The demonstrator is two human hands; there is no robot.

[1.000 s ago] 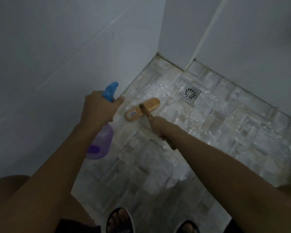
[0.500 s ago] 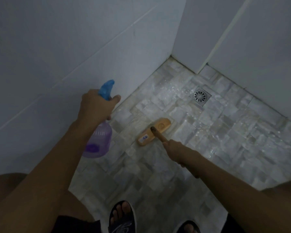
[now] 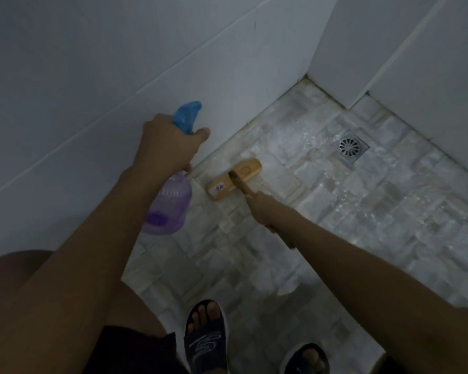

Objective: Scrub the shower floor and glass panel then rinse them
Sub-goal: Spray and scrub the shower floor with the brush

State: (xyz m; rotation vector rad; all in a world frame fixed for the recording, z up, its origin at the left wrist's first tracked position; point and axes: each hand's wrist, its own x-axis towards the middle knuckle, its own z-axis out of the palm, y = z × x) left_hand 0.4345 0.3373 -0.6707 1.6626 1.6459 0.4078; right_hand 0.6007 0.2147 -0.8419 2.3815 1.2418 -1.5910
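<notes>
Shower floor [image 3: 376, 220], wet pale mosaic, carries the scrub brush [image 3: 222, 186]. The right grip [image 3: 262, 209] clasps its wooden handle, arm stretched forward and down. The left grip [image 3: 168, 147] is wrapped round a purple spray bottle [image 3: 170, 209], raised beside the wall [image 3: 119, 76]. The brush head lies near the wall's foot. Open floor runs right toward the drain [image 3: 353, 148].

Both forearms [image 3: 87, 238] are bare. Dark shorts [image 3: 135, 352] show at lower left. The left sandal [image 3: 206, 344] and right sandal [image 3: 305, 360] are dark slides with pale rims; the left strap bears a pale print.
</notes>
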